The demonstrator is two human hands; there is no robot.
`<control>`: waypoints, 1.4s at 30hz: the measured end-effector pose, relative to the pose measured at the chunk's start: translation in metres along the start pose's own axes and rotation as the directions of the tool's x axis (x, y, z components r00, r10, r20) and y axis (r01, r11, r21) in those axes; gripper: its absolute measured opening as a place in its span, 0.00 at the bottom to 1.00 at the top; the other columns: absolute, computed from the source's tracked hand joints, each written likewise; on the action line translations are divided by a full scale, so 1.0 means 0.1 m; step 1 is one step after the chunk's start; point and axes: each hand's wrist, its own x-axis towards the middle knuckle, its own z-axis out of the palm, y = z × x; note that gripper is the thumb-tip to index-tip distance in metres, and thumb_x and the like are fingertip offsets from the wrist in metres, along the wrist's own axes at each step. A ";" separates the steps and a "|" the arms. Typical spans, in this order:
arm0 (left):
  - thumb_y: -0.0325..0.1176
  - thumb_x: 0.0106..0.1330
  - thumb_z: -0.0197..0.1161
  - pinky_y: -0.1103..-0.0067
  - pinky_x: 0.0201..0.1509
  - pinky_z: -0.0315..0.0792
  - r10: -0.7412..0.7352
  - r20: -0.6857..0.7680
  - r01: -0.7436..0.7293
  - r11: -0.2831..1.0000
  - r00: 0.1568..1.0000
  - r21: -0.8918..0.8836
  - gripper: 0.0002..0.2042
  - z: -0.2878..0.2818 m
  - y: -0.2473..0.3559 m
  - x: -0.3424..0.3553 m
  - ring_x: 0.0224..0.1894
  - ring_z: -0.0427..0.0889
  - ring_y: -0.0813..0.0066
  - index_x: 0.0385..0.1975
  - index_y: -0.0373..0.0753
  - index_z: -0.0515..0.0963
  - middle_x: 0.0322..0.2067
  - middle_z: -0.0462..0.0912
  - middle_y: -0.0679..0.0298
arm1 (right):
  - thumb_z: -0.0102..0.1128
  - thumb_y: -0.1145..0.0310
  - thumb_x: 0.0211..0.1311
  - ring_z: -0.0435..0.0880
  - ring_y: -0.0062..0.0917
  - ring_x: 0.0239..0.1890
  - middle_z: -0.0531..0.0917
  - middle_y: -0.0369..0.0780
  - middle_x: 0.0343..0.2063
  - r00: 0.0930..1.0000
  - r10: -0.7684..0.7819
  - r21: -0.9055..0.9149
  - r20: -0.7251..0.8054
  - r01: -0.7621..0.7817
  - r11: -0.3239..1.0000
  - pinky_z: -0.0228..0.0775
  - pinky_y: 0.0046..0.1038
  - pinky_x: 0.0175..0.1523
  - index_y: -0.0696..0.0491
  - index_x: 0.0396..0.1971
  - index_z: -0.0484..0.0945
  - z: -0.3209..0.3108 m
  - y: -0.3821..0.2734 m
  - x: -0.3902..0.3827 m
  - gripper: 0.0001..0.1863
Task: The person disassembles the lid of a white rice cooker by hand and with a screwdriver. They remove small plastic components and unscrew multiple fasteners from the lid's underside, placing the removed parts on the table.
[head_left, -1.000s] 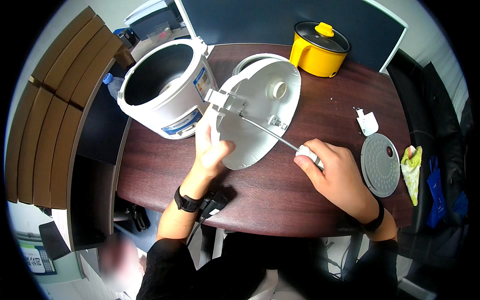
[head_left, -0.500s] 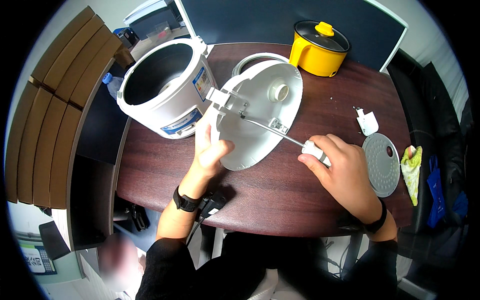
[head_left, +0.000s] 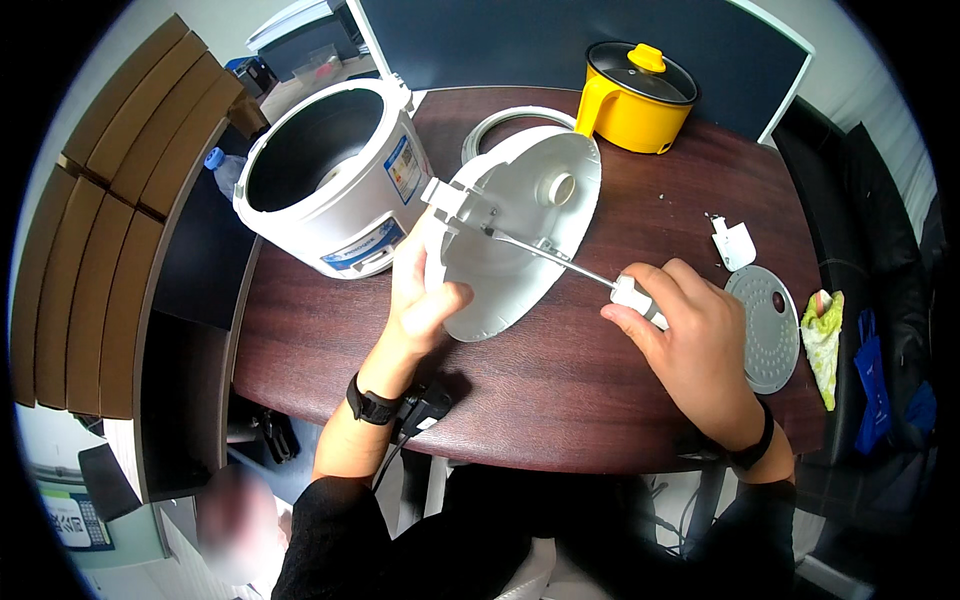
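Head view: a dark reddish-brown wood-grain table (head_left: 510,420) stretches beneath everything. At its far left stands a white, round-walled cooker body (head_left: 335,215) with a dark interior, its top open. Just right of it, a white oval plastic lid shell (head_left: 510,290) is held up at a tilt, hollow side showing. Beyond the shell, toward the back right, sits a yellow pot (head_left: 640,115) with a dark see-through lid and yellow knob. A flat grey perforated disc (head_left: 768,345) lies near the table's right side. The right hand (head_left: 690,330) has its fingers clamped round the white handle of a metal-shafted screwdriver (head_left: 575,267); the left hand (head_left: 425,305) grips the shell's left edge, thumb on the near side, other fingers largely hidden behind. The screwdriver's tip reaches inside the shell beside a white hinge block (head_left: 455,205); whether it sits in a screw is too small to tell. Just above the disc lies a small white plastic piece (head_left: 735,247).
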 end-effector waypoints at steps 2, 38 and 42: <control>0.36 0.35 0.54 0.79 0.53 0.64 -0.020 -0.002 0.020 1.000 1.000 0.013 0.38 0.01 0.02 -0.02 0.47 0.72 0.71 0.54 0.29 0.65 0.44 0.74 0.59 | 0.67 0.60 0.48 0.79 0.32 0.22 0.74 0.39 0.23 1.000 -0.001 -0.027 -0.005 0.001 1.000 0.69 0.28 0.25 0.56 0.34 0.77 -0.01 -0.01 0.00 0.18; 0.35 0.37 0.54 0.74 0.58 0.61 0.136 -0.047 -0.127 0.977 0.990 0.173 0.39 -0.03 -0.08 -0.02 0.50 0.71 0.67 0.57 0.28 0.62 0.48 0.73 0.56 | 0.34 0.52 0.72 0.66 0.16 0.11 0.70 0.34 0.16 0.555 -0.145 0.556 0.819 -0.831 -0.038 0.57 0.19 0.15 0.59 0.36 0.70 0.23 0.03 -0.04 0.23; 0.36 0.37 0.54 0.74 0.58 0.60 0.146 -0.053 -0.131 0.968 0.988 0.214 0.39 -0.05 -0.08 -0.01 0.51 0.70 0.67 0.57 0.28 0.62 0.48 0.72 0.55 | 0.31 0.49 0.71 0.63 0.16 0.10 0.69 0.35 0.18 0.479 -0.341 0.315 0.809 -0.843 -0.436 0.55 0.18 0.14 0.58 0.38 0.69 0.28 0.02 -0.06 0.26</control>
